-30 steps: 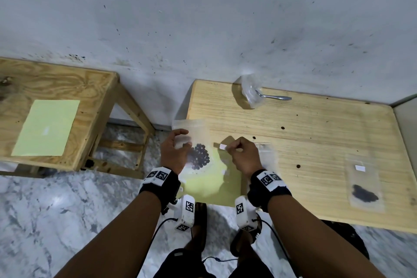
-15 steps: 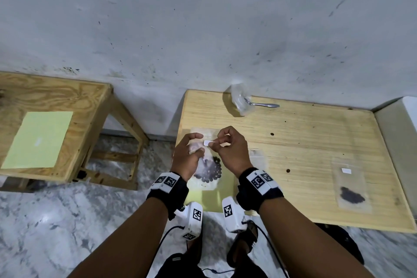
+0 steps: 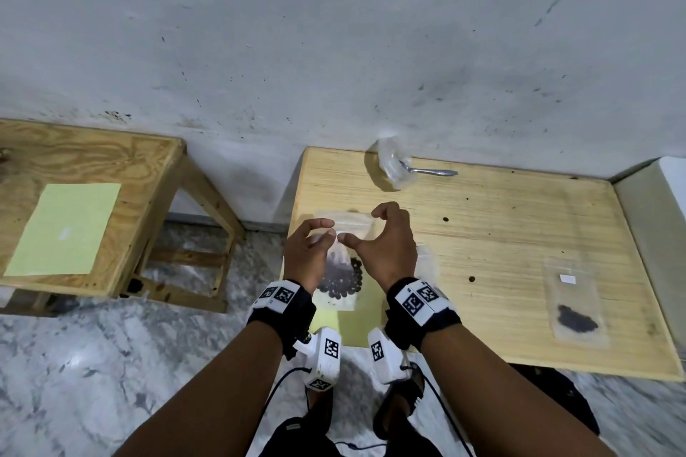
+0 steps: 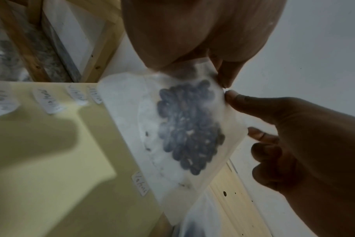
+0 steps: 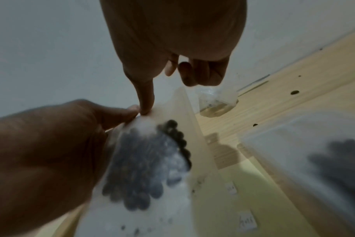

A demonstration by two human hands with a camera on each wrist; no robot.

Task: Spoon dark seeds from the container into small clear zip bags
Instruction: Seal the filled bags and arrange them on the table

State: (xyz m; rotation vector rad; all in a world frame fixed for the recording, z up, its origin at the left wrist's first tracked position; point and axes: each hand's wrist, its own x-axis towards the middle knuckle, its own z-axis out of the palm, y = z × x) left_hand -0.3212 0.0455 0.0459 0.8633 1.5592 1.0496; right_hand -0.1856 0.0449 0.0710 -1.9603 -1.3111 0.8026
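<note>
Zip bag (image 3: 343, 263), clear and frosted, holds 1 clump of dark seeds (image 3: 341, 280).

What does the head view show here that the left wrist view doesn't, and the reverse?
Head view only: the spoon in the clear container by the wall, and a second filled bag lying at the table's right. Left wrist view only: handwritten labels stuck on the yellow sheet. Both: the left hand and right hand pinching the seed bag.

Spoon (image 3: 430, 171) in container (image 3: 395, 167) at table (image 3: 519, 234) back, filled bag (image 3: 575, 302) right, held bag (image 3: 339, 271) front-left.
</note>
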